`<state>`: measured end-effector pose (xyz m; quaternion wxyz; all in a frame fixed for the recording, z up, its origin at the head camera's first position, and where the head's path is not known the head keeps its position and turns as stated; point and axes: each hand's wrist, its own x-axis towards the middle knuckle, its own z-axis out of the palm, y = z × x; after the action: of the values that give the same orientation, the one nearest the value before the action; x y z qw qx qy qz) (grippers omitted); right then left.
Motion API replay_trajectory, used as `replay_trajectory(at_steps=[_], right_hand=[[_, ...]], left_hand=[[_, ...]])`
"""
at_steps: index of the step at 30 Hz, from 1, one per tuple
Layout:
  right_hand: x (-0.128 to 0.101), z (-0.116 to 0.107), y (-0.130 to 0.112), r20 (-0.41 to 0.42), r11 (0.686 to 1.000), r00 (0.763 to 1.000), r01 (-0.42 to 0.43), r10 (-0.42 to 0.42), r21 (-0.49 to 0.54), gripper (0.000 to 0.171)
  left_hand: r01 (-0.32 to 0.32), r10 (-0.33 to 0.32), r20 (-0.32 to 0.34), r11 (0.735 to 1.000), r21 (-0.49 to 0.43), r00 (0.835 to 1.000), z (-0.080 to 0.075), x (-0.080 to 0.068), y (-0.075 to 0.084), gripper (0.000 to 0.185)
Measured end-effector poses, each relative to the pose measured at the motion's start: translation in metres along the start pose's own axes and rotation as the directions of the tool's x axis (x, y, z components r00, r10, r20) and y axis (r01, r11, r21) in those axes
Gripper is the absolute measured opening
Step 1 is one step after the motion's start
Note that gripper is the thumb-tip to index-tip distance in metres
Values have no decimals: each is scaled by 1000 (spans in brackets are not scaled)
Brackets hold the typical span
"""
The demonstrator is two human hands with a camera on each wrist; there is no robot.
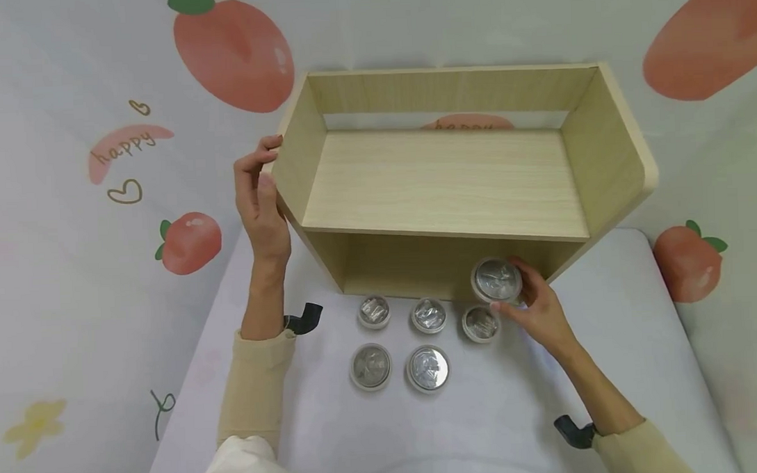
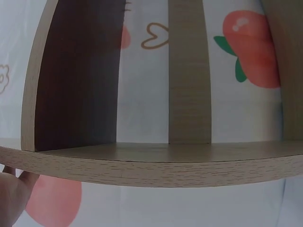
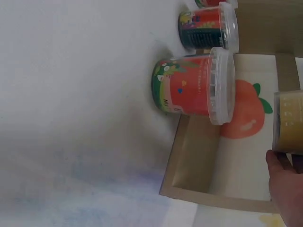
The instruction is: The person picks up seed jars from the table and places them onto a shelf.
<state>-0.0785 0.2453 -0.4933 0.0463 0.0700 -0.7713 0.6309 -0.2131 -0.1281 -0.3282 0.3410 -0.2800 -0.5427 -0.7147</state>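
Your left hand [image 1: 261,199] rests against the left side panel of the wooden shelf unit [image 1: 452,185], with the fingers curled over the panel's front edge near its top corner and the thumb on the outer face. In the left wrist view only a fingertip shows, at the lower left, just under the curved panel edge.

Your right hand [image 1: 540,307] grips a lidded jar [image 1: 497,280] from its right side, fingers wrapped round the body below the clear lid. The jar is raised above the table [image 1: 503,413], directly in front of the shelf unit's lower compartment at its right end. In the right wrist view the held jar [image 3: 289,120] appears at the right edge with a yellowish label, and your fingers [image 3: 286,189] close round it.

Five more jars stand on the table in front of the shelf unit, seen from above in the head view:
- Back row, left to right: one small jar [image 1: 373,311], a second small jar [image 1: 428,315], and a third small jar [image 1: 480,323] just beside your right hand.
- Front row: a larger jar [image 1: 370,366] at left and another larger jar [image 1: 428,368] at right, close together but apart.

The shelf unit's upper level holds nothing visible. A peach-print backdrop [image 1: 234,53] hangs behind the unit.
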Motion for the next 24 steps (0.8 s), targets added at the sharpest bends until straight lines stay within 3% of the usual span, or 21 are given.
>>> replay_trajectory(at_steps=[8, 18, 24], right_hand=[[16, 4, 12, -35, 1000, 999, 14, -13, 20, 88], [30, 9, 36, -46, 998, 997, -68, 68, -4, 84], [36, 11, 51, -24, 997, 997, -76, 76, -15, 85]], left_hand=[[7, -7, 19, 999, 50, 1000, -1, -2, 2, 27], [-3, 2, 12, 998, 58, 1000, -4, -2, -5, 27], [-1, 1, -3, 999, 54, 1000, -6, -3, -8, 26]])
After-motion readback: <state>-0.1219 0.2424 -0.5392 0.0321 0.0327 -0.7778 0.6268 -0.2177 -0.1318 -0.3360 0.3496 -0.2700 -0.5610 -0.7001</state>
